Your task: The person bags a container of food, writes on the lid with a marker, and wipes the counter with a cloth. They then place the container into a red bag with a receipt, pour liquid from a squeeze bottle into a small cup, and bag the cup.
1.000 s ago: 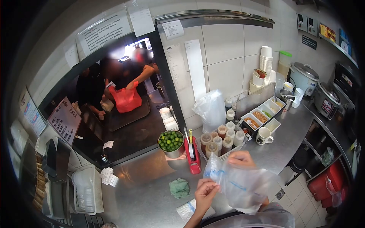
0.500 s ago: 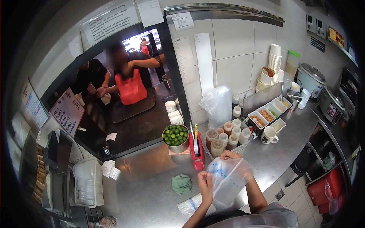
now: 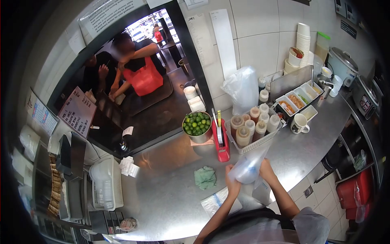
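Note:
A clear plastic bag [image 3: 247,173] with blue print is stretched between my hands above the steel counter, its upper part puffed out. My left hand [image 3: 232,181] is closed on the bag's left side. On the other side, my right hand [image 3: 266,170] grips its edge. A flat stack of plastic bags [image 3: 217,202] with blue markings lies below my left hand. Left of that hand is a crumpled green cloth [image 3: 205,178]. A red tape dispenser [image 3: 222,151] and a basket [image 3: 260,143] of squeeze bottles stand just beyond my hands.
A metal pot of green limes [image 3: 196,125] stands by the serving window. Right of the bottles are a mug [image 3: 300,123] and a topping tray [image 3: 298,99]. A white basket [image 3: 118,191] with plastic containers is at left. Beyond the window, people handle a red bag [image 3: 145,79].
My hands have spread the bag, which now looks puffed out. The view has shifted. Beyond the window, a person's arms have moved lower beside the red bag.

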`<state>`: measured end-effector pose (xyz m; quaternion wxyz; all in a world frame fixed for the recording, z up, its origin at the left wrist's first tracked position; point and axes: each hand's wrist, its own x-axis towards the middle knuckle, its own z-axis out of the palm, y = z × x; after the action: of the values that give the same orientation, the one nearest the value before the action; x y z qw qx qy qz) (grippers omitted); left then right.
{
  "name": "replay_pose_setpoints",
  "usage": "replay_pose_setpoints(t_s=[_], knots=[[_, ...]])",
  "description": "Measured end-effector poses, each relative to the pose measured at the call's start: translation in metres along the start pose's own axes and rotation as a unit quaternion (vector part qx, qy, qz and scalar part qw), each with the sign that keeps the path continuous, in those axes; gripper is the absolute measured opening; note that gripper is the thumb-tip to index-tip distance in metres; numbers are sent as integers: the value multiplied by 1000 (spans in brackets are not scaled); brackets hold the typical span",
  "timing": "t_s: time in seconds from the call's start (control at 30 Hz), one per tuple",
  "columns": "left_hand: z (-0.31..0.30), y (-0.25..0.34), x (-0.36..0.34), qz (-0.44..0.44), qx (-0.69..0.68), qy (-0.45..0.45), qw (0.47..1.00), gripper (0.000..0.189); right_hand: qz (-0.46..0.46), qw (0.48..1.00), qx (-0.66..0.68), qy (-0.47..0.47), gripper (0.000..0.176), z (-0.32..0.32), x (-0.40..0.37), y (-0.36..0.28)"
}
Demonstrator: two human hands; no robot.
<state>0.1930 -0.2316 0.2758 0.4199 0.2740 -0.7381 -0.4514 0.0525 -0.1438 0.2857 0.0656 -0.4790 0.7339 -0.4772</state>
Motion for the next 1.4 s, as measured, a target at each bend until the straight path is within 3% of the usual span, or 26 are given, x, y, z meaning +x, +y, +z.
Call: replay_pose_setpoints(t_s=[0.03, 0.1, 0.23, 0.33, 0.37, 0.43, 0.53, 0.57, 0.67, 0.7, 0.73, 0.8, 0.83, 0.93, 1.0, 1.07, 1.13, 1.2, 1.37, 1.4], knots=[[-1, 5, 3, -45, 16, -8, 999, 19, -4, 1000, 10, -10, 21, 1, 2, 3], [4, -19, -2, -47, 26, -24, 998, 22, -5, 997, -1, -71, 20, 0, 0, -1], [4, -25, -9, -38, 17, -31, 999, 26, 14, 1000, -7, -1, 23, 7, -20, -13], [5, -26, -5, -74, 52, -57, 994, 28, 6, 999, -27, -17, 26, 5, -23, -9], [5, -33, -1, -76, 71, -74, 992, 28, 85, 995, -42, -37, 28, 15, -25, 10], [4, -56, 5, -81, 105, -105, 986, 28, 99, 988, -95, -66, 29, 16, -30, 28], [-9, -73, 13, -101, -158, -136, 973, 32, 92, 989, -101, -52, 30, 17, -28, 39], [-26, -28, 21, -153, -292, -130, 935, 50, 91, 991, -91, -33, 30, 17, -27, 35], [-32, 45, 21, 26, -289, -119, 950, 78, 105, 994, -14, 7, 30, 30, -25, 33], [-17, 14, 14, 62, -95, -173, 978, 92, 118, 993, 12, 20, 30, 30, -28, 43], [-6, 30, 11, -3, -116, -148, 982, 85, 68, 993, -93, -27, 31, 34, -35, 65], [6, 8, 7, -122, -152, -180, 964, 75, 145, 987, -70, -28, 24, 1, -30, 2], [10, -5, 8, -82, -106, -172, 976, 76, 100, 991, -81, 25, 21, 8, -32, 20], [-3, -22, 1, 67, 72, -144, 985, 70, 200, 975, -93, -32, 33, -34, -36, -21], [-27, -8, 7, 204, 233, -130, 942, 58, 195, 977, -84, -13, 42, -51, -45, -28], [-57, -47, 10, 317, 362, -69, 874, 38, 192, 979, -65, 10, 43, -68, -53, -36], [-93, -38, 11, 134, 377, -12, 916, 24, 185, 982, 22, 5, 45, -78, -59, -45], [-126, -95, 10, -1, 437, -17, 899, 22, 191, 977, 98, -10, 46, -83, -64, -61], [-136, -67, 38, -67, 473, -120, 870, 28, 181, 953, 225, -94, 47, -88, -57, -102], [-136, -22, 42, -72, 386, -155, 907, 27, 176, 948, 246, -96, 47, -87, -56, -105]])
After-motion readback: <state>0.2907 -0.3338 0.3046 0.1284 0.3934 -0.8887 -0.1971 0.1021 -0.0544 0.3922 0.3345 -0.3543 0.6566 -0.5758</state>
